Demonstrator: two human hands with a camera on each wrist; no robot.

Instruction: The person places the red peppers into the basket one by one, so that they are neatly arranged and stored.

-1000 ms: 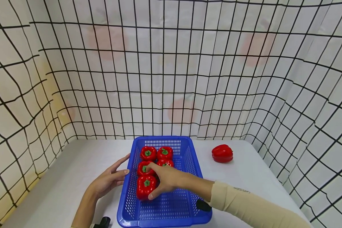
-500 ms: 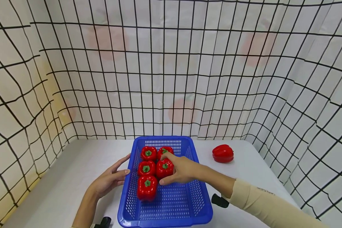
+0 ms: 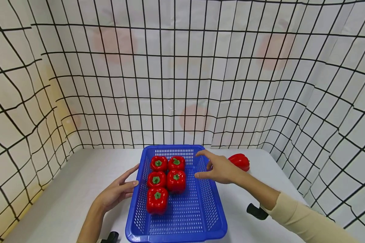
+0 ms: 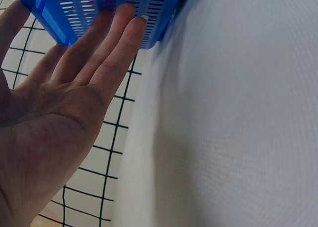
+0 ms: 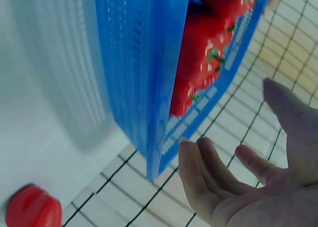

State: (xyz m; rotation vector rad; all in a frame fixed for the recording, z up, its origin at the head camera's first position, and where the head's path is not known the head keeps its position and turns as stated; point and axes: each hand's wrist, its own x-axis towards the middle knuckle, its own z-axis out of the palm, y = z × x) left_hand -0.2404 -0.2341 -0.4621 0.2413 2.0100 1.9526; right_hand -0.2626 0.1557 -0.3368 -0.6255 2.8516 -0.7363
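Observation:
Several red bell peppers (image 3: 157,201) with green stems stand in two columns in the left part of a blue plastic basket (image 3: 176,238). My left hand (image 3: 117,192) rests against the basket's left side, its fingers stretched along the perforated wall in the left wrist view. Over the basket's right rim hovers my right hand (image 3: 220,168), thumb and fingers spread apart with nothing between them. One more red bell pepper (image 3: 240,161) lies on its side on the table to the right, partly hidden behind that hand. The right wrist view shows this loose bell pepper (image 5: 34,207) at its lower left.
A white table (image 3: 88,172) carries the basket. Black wire grid (image 3: 167,81) encloses the back and both sides, with white sheeting behind it. The right part of the basket floor (image 3: 197,216) shows bare mesh.
My right hand has moved from the left column of bell peppers, past the right column, to the basket's right rim. The left hand stays in place.

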